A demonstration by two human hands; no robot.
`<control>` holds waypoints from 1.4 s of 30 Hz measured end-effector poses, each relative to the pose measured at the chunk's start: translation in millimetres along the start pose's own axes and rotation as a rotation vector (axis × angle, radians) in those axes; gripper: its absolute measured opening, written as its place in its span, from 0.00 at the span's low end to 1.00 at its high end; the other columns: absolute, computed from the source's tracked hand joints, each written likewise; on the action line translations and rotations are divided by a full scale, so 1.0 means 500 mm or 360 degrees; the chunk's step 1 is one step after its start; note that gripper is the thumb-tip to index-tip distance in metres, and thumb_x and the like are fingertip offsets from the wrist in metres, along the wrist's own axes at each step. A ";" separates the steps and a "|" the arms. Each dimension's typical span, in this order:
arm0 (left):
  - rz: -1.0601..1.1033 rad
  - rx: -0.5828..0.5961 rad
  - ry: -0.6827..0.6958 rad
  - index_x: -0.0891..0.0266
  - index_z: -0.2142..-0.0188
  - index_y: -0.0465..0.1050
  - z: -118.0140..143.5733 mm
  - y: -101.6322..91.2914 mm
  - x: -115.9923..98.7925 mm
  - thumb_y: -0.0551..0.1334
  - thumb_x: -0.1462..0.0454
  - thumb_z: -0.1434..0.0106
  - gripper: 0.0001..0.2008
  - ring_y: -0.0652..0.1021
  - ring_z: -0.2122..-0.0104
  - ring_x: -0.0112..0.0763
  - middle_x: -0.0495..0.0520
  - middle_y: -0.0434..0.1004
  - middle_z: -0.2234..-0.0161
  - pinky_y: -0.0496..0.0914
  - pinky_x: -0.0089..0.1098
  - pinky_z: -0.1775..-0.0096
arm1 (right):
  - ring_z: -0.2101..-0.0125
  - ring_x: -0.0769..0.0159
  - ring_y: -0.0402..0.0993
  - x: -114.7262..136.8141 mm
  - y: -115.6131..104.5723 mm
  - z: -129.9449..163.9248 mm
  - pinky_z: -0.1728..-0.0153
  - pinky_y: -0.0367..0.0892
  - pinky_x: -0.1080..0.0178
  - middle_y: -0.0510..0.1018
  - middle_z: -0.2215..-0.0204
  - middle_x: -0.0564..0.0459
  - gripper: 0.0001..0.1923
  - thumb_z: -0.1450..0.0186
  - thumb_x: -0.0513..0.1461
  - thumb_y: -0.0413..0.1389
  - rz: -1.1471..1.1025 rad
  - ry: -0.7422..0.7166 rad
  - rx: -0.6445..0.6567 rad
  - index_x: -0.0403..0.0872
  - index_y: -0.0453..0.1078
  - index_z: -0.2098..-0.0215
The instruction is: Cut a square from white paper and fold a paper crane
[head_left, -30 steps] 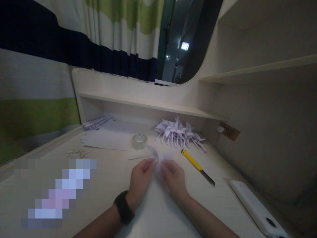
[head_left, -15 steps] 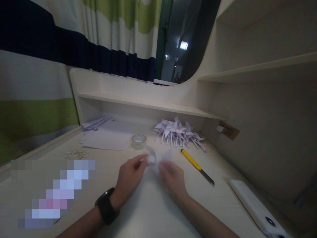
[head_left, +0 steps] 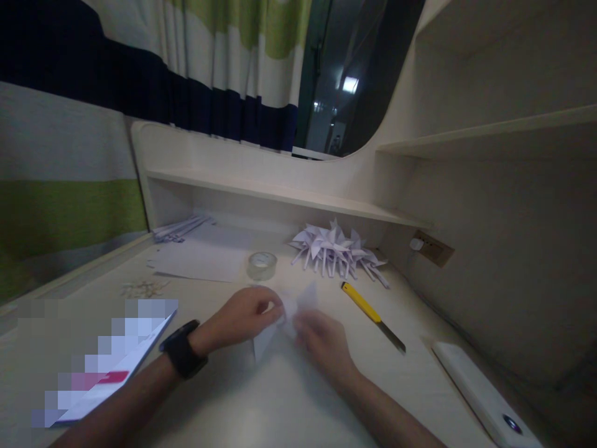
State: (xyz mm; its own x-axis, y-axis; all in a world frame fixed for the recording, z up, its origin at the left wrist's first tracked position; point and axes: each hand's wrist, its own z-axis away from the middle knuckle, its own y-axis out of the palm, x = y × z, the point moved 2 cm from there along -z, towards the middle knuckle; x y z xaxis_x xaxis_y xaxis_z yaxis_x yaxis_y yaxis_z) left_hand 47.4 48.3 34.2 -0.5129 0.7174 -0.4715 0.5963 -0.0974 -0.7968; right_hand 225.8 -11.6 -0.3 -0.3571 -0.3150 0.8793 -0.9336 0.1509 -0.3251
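Observation:
Between my hands is a white paper pinwheel (head_left: 290, 306), blurred, with one pointed blade sticking up and another hanging below my left hand. My left hand (head_left: 252, 314), with a black watch on its wrist, pinches the paper from the left, thumb and fingers closed. On the other side my right hand (head_left: 324, 339) has its fingers curled against the paper; they are smeared by motion. Just behind my hands stands a roll of clear tape (head_left: 262, 266). A yellow utility knife (head_left: 366, 305) with its blade out lies to the right.
Several finished paper pinwheels (head_left: 333, 246) are heaped at the back. White sheets (head_left: 203, 252) and rolled paper sticks (head_left: 181, 229) lie back left, with small pale pieces (head_left: 144, 289) in front. A partly pixelated flat item (head_left: 116, 373) is at left, a white device (head_left: 482, 392) at right.
My left hand has turned and its wrist has shifted left, and a paper blade now hangs below it. My right hand stays near the same spot, fingers curled in more. The view has shifted slightly.

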 end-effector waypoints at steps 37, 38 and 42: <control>0.0279 0.0250 -0.0062 0.64 0.72 0.75 0.028 0.036 0.013 0.54 0.61 0.38 0.14 0.70 0.76 0.27 0.48 0.73 0.77 0.59 0.26 0.74 | 0.83 0.71 0.67 -0.007 -0.007 -0.014 0.81 0.64 0.68 0.73 0.83 0.55 0.08 0.45 0.42 0.58 -0.0142 0.0122 0.0299 0.44 0.73 0.72; 0.0267 0.0236 -0.0072 0.64 0.72 0.75 0.028 0.036 0.013 0.54 0.62 0.38 0.13 0.71 0.76 0.27 0.48 0.73 0.77 0.59 0.26 0.74 | 0.83 0.71 0.67 -0.006 -0.008 -0.014 0.81 0.64 0.68 0.73 0.83 0.56 0.09 0.45 0.42 0.58 -0.0149 0.0123 0.0304 0.44 0.73 0.72; 0.0231 0.0139 -0.0095 0.64 0.72 0.74 0.028 0.045 0.016 0.55 0.62 0.38 0.12 0.71 0.75 0.28 0.49 0.74 0.75 0.59 0.26 0.73 | 0.82 0.70 0.68 -0.004 -0.008 -0.015 0.80 0.65 0.67 0.74 0.81 0.55 0.11 0.46 0.44 0.60 -0.0221 0.0122 0.0322 0.44 0.73 0.69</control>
State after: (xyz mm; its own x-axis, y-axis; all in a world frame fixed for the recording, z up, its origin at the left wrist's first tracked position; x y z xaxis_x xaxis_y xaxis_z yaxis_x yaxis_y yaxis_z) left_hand 47.8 42.3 7.2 -0.4626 0.6496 -0.6033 0.6119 -0.2585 -0.7475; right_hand 230.6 -4.6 1.9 -0.2292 -0.2465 0.9416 -0.9632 -0.0818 -0.2559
